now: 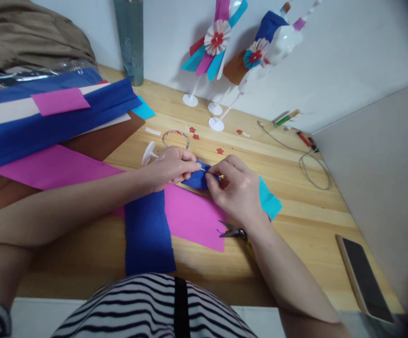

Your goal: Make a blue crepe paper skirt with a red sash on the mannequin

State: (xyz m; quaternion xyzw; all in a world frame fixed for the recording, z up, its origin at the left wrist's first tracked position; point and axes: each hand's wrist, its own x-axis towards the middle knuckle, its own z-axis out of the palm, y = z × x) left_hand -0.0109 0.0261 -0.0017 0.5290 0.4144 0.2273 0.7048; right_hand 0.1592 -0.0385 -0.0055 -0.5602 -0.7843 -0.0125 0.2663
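Both hands [180, 165] [237, 185] angle inward, fingertips seemingly pinching blue paper [196, 181]

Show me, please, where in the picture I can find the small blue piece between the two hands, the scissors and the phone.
Small blue piece [196, 181]: head view, lower middle of its face.
Scissors [238, 233]: head view, near the pivot.
Phone [365, 278]: head view, middle of its dark screen.

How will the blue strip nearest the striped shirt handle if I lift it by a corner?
The blue strip looks thin, so it's probably light for its size. Its uneven edges suggest it may sag. It seems to overlap the pink sheet, which could shift too.
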